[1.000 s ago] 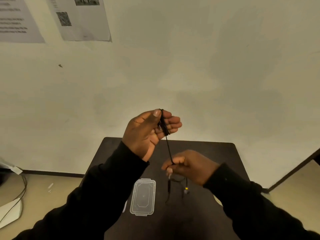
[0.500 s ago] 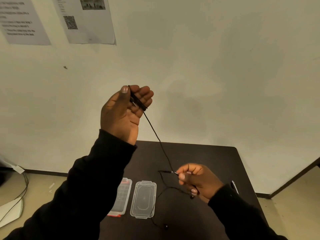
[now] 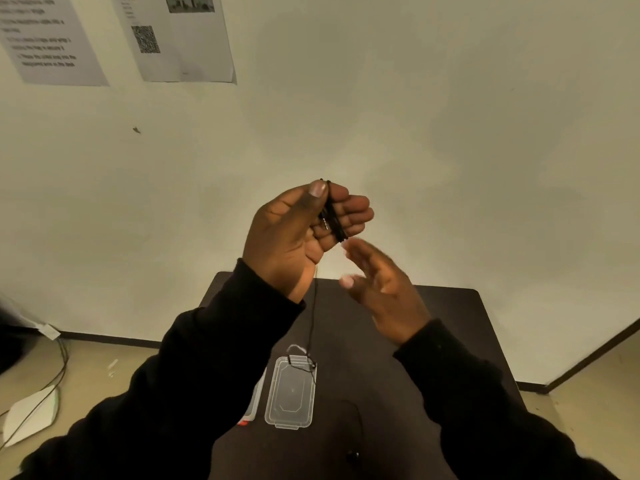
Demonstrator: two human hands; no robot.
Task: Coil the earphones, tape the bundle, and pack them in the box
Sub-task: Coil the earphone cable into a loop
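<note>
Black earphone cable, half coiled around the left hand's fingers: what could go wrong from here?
1. The black earphone cable hangs loose from the left hand, and its tail drapes over the clear plastic lid; further winding could drag the lid.
2. The right hand looks open, seemingly not guiding the cable, so loops may slip off the fingers.

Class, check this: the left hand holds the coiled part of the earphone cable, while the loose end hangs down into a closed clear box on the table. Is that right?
Not quite. The head view shows the left hand holding the coil, but the loose cable trails onto a separate clear lid lying flat on the table, not into a closed box.
</note>
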